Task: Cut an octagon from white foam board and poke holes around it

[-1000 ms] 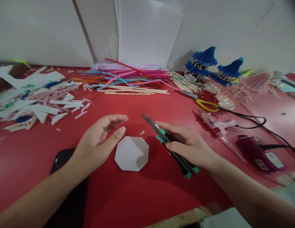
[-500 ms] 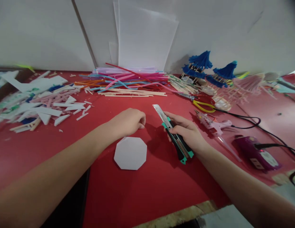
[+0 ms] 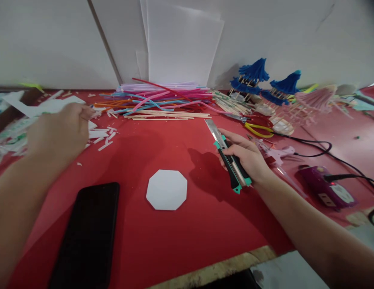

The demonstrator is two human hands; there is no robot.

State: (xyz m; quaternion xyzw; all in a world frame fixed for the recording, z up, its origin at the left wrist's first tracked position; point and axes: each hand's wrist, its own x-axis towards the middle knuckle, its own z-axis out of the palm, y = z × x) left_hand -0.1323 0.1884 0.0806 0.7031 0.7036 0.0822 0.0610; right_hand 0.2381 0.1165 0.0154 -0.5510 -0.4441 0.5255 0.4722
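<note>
A green-and-black utility knife (image 3: pixel 234 171) is gripped in my right hand (image 3: pixel 248 155), its blade out and pointing away from me to the upper left. At the left, my left hand (image 3: pixel 62 130) hovers over a pile of white scraps (image 3: pixel 98 134). Its fingers are curled together, and whatever they may hold is hidden. On the red table between the hands lies a white octagonal piece (image 3: pixel 166 190), touched by neither hand.
A black phone (image 3: pixel 87 233) lies at front left. Colourful pipe cleaners (image 3: pixel 171 96) and wooden sticks (image 3: pixel 162 116) are heaped at the back. To the right are yellow-handled pliers (image 3: pixel 259 129), a pink glue gun (image 3: pixel 275 154), a purple power block (image 3: pixel 327 188) with cords and small blue-roofed models (image 3: pixel 254 71).
My left hand has moved from beside the octagon to the scrap pile at the left, uncovering the phone. My right hand has shifted slightly up and right with the knife.
</note>
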